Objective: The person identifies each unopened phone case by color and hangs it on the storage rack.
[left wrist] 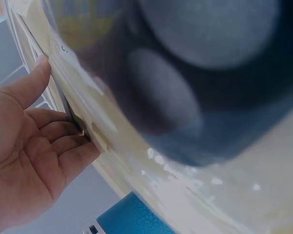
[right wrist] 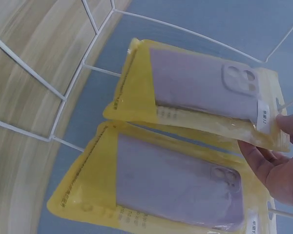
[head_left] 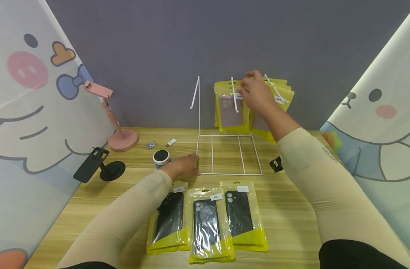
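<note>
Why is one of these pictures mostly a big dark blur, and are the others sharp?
Left wrist view: a dark round thing sits too close, out of focus; only the left hand reads clearly. Right wrist view: packaged cases sharp, wooden table smeared. Head view: sharp, evenly lit, edges bowed.

Two yellow case packets [right wrist: 200, 92] on rack [right wrist: 63, 97]

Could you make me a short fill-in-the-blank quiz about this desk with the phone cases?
1. The right hand reaches up to yellow packets of lilac phone cases hanging on a white wire ____.
2. Nearest the camera, ____ yellow packets of dark phone cases lie flat on the wooden table.
3. The left hand rests at the wire base's ____ front corner.

Missing words: rack; three; left
</note>
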The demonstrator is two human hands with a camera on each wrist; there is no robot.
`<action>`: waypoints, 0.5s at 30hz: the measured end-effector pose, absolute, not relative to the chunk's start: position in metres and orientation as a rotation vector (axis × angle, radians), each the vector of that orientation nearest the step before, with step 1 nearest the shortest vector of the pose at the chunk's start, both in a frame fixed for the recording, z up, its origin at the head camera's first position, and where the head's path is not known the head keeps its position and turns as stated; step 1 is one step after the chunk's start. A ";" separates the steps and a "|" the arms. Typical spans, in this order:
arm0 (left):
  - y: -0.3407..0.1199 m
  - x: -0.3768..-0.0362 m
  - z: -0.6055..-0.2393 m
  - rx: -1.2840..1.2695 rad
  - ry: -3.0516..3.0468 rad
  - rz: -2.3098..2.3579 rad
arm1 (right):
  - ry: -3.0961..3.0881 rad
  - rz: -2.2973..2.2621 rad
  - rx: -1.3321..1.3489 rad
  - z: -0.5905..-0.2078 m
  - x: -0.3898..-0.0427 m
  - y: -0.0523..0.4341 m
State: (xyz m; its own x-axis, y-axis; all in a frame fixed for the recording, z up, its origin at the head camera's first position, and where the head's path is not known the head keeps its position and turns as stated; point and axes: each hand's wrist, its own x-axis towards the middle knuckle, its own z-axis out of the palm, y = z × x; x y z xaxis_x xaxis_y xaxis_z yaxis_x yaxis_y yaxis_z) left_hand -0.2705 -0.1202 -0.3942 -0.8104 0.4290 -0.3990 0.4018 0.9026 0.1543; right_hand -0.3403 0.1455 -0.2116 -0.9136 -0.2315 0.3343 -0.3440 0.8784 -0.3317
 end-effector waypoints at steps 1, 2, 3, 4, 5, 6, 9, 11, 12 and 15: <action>-0.120 -0.271 -0.394 0.605 2.636 0.085 | -2.768 0.557 0.438 -0.211 -0.341 0.145; -0.120 -0.271 -0.394 0.603 2.639 0.084 | -2.775 0.556 0.445 -0.210 -0.341 0.145; -0.120 -0.271 -0.394 0.599 2.640 0.082 | -2.783 0.559 0.451 -0.210 -0.341 0.145; -0.120 -0.271 -0.395 0.597 2.641 0.077 | -2.792 0.560 0.457 -0.209 -0.341 0.145; -0.120 -0.272 -0.395 0.596 2.642 0.075 | -2.803 0.560 0.460 -0.209 -0.341 0.145; -0.120 -0.272 -0.395 0.596 2.642 0.073 | -2.813 0.562 0.462 -0.208 -0.341 0.145; -0.119 -0.273 -0.396 0.601 2.638 0.071 | -2.831 0.578 0.456 -0.208 -0.340 0.145; -0.119 -0.273 -0.397 0.600 2.633 0.072 | -2.829 0.580 0.451 -0.209 -0.340 0.146; -0.119 -0.273 -0.397 0.596 2.629 0.074 | -2.821 0.579 0.451 -0.209 -0.340 0.146; -0.118 -0.273 -0.397 0.590 2.621 0.068 | -2.799 0.576 0.446 -0.211 -0.340 0.147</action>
